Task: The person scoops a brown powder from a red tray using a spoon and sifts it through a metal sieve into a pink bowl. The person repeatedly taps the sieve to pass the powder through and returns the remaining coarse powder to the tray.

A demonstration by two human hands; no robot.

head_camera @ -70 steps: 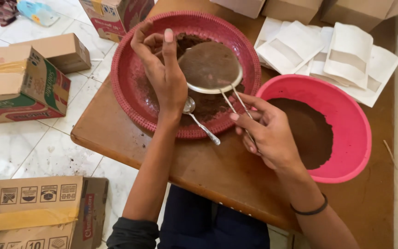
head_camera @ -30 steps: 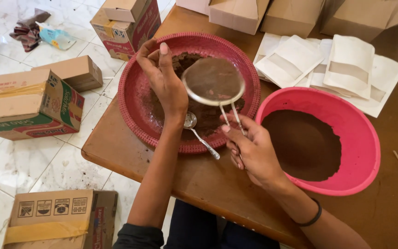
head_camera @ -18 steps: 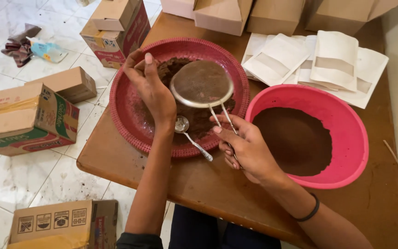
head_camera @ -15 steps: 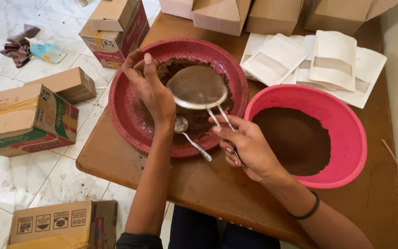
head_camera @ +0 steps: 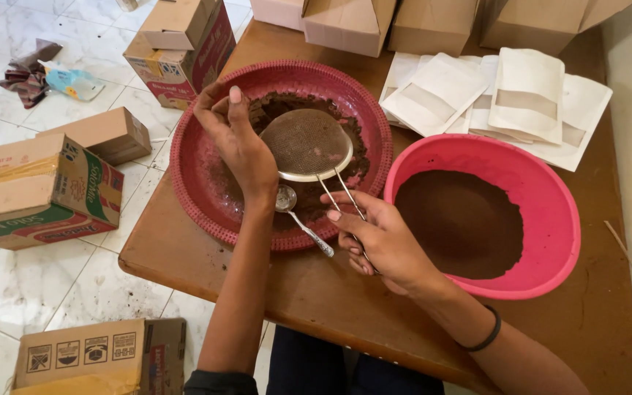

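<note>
From the head camera, take the red tray [head_camera: 206, 208] as your landmark: it sits at the left end of the wooden table [head_camera: 316, 292], its left rim reaching the table's left edge and its near rim just short of the front edge. Your right hand [head_camera: 382, 245] hovers just off the tray's near-right rim, fingers closed around the wire handle of the metal sieve [head_camera: 306, 143]. The sieve's mesh bowl hangs over the middle of the tray, above the brown powder [head_camera: 287, 106] spread there. Your left hand [head_camera: 237, 143] is over the tray's left half, just beside the sieve's rim; its fingers are curled loosely with the thumb raised, and you cannot tell whether they touch the sieve or hold anything. A metal spoon [head_camera: 303, 219] lies in the tray's near part, under the sieve handle, its handle pointing towards the near-right rim.

Right of the tray, almost touching its rim, stands the pink bowl [head_camera: 550, 219], holding more brown powder. Beyond the tray's far-right rim lie white pouches [head_camera: 499, 99], with cardboard boxes [head_camera: 345, 22] along the far table edge. Left of the tray, off the table, cartons [head_camera: 38, 190] crowd the tiled floor [head_camera: 74, 285]. Open table shows only in front of the tray and bowl.
</note>
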